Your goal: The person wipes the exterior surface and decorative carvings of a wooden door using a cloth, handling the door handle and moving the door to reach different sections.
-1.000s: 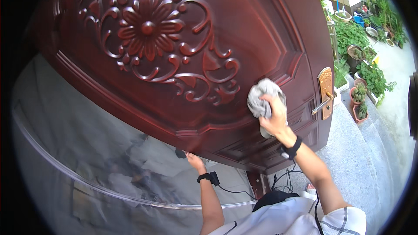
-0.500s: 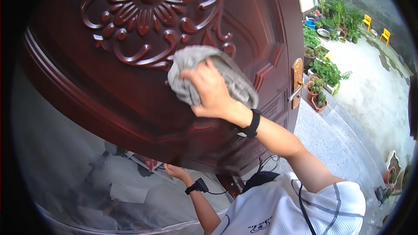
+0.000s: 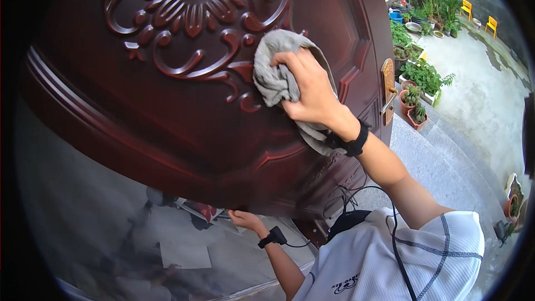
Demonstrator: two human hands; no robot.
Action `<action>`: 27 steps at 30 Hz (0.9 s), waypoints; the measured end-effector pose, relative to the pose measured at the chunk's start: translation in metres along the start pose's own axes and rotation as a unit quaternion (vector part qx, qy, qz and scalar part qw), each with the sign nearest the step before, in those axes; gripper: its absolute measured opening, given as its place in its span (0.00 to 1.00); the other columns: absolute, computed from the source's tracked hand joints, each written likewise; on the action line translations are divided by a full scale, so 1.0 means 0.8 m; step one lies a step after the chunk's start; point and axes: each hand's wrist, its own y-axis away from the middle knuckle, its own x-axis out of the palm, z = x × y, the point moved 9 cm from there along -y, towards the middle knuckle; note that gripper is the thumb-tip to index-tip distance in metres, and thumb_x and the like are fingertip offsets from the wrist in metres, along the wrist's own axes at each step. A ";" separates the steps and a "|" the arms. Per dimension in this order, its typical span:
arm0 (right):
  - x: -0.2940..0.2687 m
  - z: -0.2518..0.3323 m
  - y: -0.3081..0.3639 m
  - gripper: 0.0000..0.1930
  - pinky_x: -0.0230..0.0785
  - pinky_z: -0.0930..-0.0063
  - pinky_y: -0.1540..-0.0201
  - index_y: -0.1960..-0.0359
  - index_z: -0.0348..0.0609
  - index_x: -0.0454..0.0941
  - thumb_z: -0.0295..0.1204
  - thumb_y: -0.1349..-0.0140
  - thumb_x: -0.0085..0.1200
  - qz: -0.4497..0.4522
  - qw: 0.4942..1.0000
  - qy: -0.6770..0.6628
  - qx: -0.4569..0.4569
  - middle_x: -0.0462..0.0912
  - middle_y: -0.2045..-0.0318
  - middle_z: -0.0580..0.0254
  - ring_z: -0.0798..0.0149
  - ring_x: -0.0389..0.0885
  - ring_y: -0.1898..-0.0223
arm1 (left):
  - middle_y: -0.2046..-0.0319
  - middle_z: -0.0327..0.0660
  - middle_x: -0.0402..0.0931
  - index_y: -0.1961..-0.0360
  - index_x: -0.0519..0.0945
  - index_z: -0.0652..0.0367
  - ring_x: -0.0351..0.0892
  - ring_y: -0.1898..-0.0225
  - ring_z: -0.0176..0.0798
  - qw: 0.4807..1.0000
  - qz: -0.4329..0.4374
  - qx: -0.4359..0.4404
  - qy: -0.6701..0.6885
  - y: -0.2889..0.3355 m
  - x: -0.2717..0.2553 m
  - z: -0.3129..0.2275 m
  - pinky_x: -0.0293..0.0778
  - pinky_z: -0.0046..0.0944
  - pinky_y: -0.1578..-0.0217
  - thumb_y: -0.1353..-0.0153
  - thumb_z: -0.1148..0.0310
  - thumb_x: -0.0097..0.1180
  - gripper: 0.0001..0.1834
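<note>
A dark red-brown door point(image 3: 184, 128) with a carved flower and scrolls fills the upper left and middle. My right hand point(image 3: 315, 89) is closed around a bunched grey cloth point(image 3: 273, 61), pressing it to the panel just right of the lower scrollwork. Part of the cloth hangs loose beneath the wrist. Lower down, my left hand point(image 3: 249, 221) is at the door's bottom-side edge as seen here, its fingers curled against that edge and partly hidden. Black bands circle both wrists.
A door handle on a worn plate point(image 3: 388, 92) sits at the door's right edge. Potted cacti point(image 3: 411, 97) and leafy plants point(image 3: 426, 75) line the grey steps point(image 3: 423, 156). Two yellow chairs point(image 3: 491, 25) stand far right. A black cable point(image 3: 394, 228) crosses my white shirt.
My right hand has moved the grey cloth up and to the right across the door. The view has shifted slightly; my left hand stays by the door edge.
</note>
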 end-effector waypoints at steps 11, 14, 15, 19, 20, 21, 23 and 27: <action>-0.029 -0.040 -0.034 0.28 0.66 0.57 0.51 0.54 0.47 0.72 0.24 0.65 0.57 -0.085 0.994 -0.062 0.006 0.75 0.64 0.51 0.43 0.71 0.56 | 0.61 0.58 0.77 0.54 0.74 0.77 0.74 0.63 0.55 1.000 0.019 0.017 -0.008 -0.004 0.000 0.010 0.71 0.47 0.54 0.34 0.69 0.34 0.21; -0.015 -0.040 -0.002 0.29 0.65 0.58 0.56 0.54 0.48 0.72 0.24 0.67 0.57 -0.041 0.997 -0.035 0.063 0.72 0.68 0.53 0.45 0.71 0.60 | 0.60 0.59 0.77 0.53 0.74 0.77 0.75 0.61 0.56 0.999 0.010 0.029 -0.016 -0.011 -0.005 0.017 0.71 0.47 0.53 0.34 0.68 0.34 0.22; -0.007 -0.024 0.011 0.31 0.64 0.59 0.57 0.55 0.47 0.73 0.24 0.70 0.57 -0.031 0.998 -0.031 0.047 0.70 0.69 0.53 0.46 0.69 0.62 | 0.59 0.60 0.77 0.53 0.75 0.77 0.75 0.60 0.56 0.999 0.011 0.032 -0.026 -0.010 -0.005 0.016 0.71 0.47 0.53 0.34 0.68 0.34 0.22; 0.016 -0.003 0.050 0.31 0.64 0.56 0.53 0.55 0.44 0.73 0.24 0.71 0.60 0.062 0.998 -0.028 0.006 0.71 0.66 0.52 0.46 0.70 0.60 | 0.57 0.62 0.77 0.52 0.75 0.78 0.76 0.57 0.57 0.999 0.019 0.037 -0.021 0.002 0.016 -0.011 0.70 0.48 0.51 0.34 0.68 0.35 0.23; 0.009 -0.008 0.048 0.31 0.64 0.56 0.53 0.55 0.44 0.73 0.24 0.71 0.60 0.062 0.998 -0.023 0.013 0.71 0.66 0.52 0.46 0.70 0.60 | 0.53 0.65 0.76 0.50 0.73 0.80 0.75 0.53 0.59 0.999 0.036 0.021 -0.025 0.008 0.027 -0.019 0.69 0.48 0.47 0.32 0.68 0.34 0.23; 0.006 -0.008 0.037 0.30 0.64 0.56 0.54 0.55 0.45 0.73 0.24 0.70 0.59 0.045 0.998 -0.042 0.017 0.70 0.67 0.53 0.47 0.70 0.61 | 0.49 0.68 0.75 0.48 0.72 0.82 0.75 0.49 0.62 0.999 0.038 0.008 -0.038 0.002 0.010 -0.021 0.67 0.49 0.44 0.31 0.68 0.33 0.24; -0.012 -0.023 0.004 0.28 0.65 0.58 0.58 0.57 0.46 0.72 0.24 0.69 0.58 0.001 0.998 -0.058 0.013 0.69 0.68 0.54 0.47 0.70 0.63 | 0.48 0.68 0.74 0.48 0.72 0.82 0.75 0.49 0.62 0.998 0.037 0.012 -0.053 -0.007 0.000 0.002 0.68 0.49 0.44 0.31 0.68 0.33 0.25; -0.034 -0.044 -0.045 0.27 0.66 0.58 0.56 0.55 0.48 0.72 0.22 0.64 0.56 -0.083 0.996 -0.028 -0.016 0.72 0.67 0.53 0.46 0.72 0.60 | 0.57 0.64 0.77 0.53 0.73 0.80 0.75 0.57 0.58 0.997 -0.008 0.059 -0.058 -0.010 -0.011 0.010 0.69 0.48 0.50 0.32 0.68 0.33 0.23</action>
